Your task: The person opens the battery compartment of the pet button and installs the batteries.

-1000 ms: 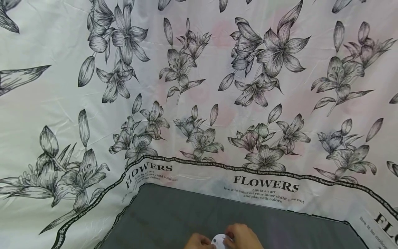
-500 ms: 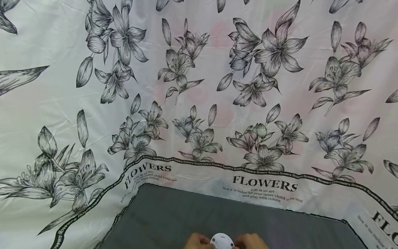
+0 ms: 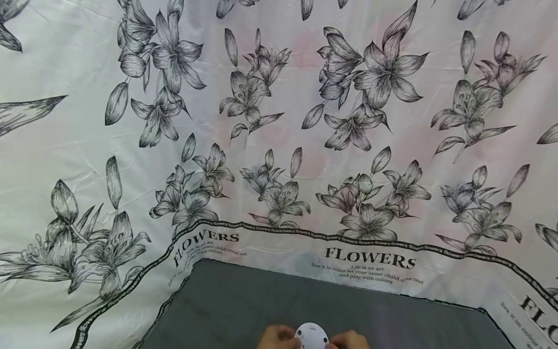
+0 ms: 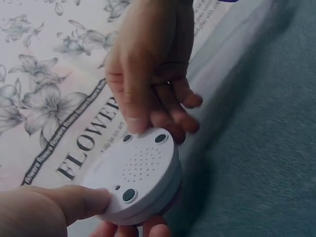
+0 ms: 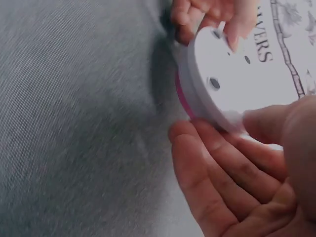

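Note:
A round white device (image 3: 312, 335) with a grid of small holes and dark round feet is held between both hands at the bottom of the head view. In the left wrist view, my left hand (image 4: 49, 210) pinches its near edge, thumb on the holed face and fingertips underneath. My right hand (image 4: 153, 59) holds the far edge there. The right wrist view shows the right hand (image 5: 237, 182) with its thumb against the face and fingers under the rim. A pink band (image 5: 182, 96) runs round the device's other side, which is mostly hidden.
A dark grey surface (image 3: 279, 300) lies beneath the hands. White cloth (image 3: 279, 121) printed with black lilies rises behind and at the sides, with "FLOWERS" lettering (image 3: 370, 258) along its lower border.
My right hand has come down from the device's upper right edge to its lower right side. More of the holed face now shows. The left hand stays almost where it was.

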